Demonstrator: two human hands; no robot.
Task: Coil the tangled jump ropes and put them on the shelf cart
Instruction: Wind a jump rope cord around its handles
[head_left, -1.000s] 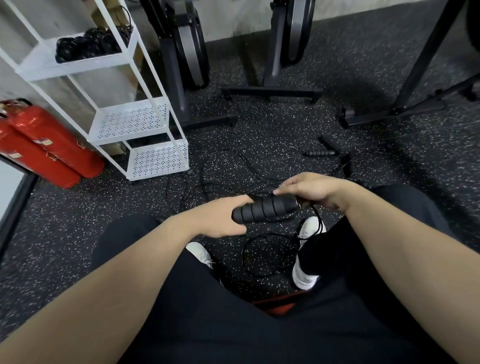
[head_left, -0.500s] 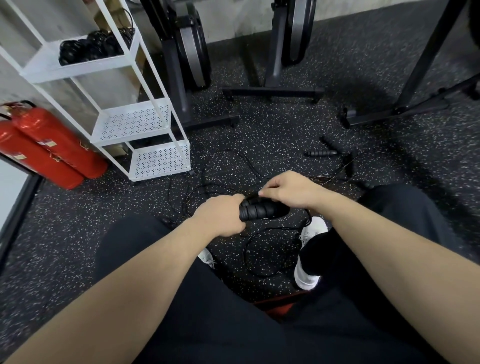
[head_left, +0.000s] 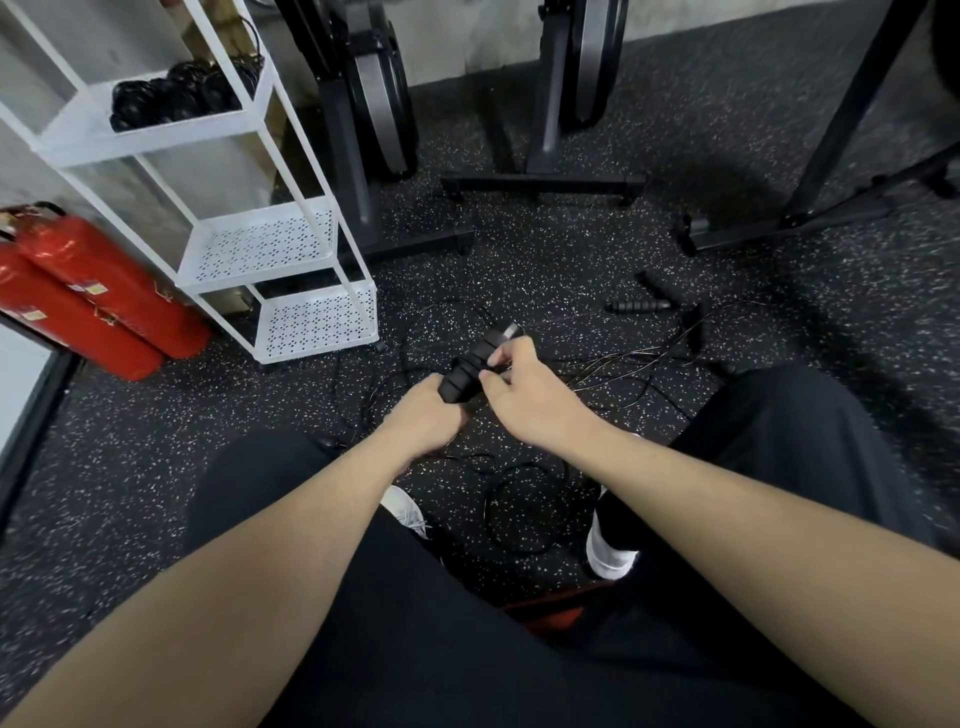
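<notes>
1. Head view: ribbed black foam handles (head_left: 470, 371) held low over the floor, between the knees; left hand (head_left: 423, 418) curled round their base, right hand (head_left: 524, 387) pinching alongside.
2. Advice: keep handles paired, wind thin glossy cord (head_left: 519, 512) in even loops.
3. White perforated shelf cart (head_left: 291, 244) near, left.

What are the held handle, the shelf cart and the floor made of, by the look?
Handle: matte black, ribbed, probably foam or rubber, with a shiny, metal-looking tip.
Shelf cart: white-painted, likely metal; punched hole pattern in the trays, thin tube frame.
Floor: dark, pale-flecked, looks like rubber gym matting.
</notes>
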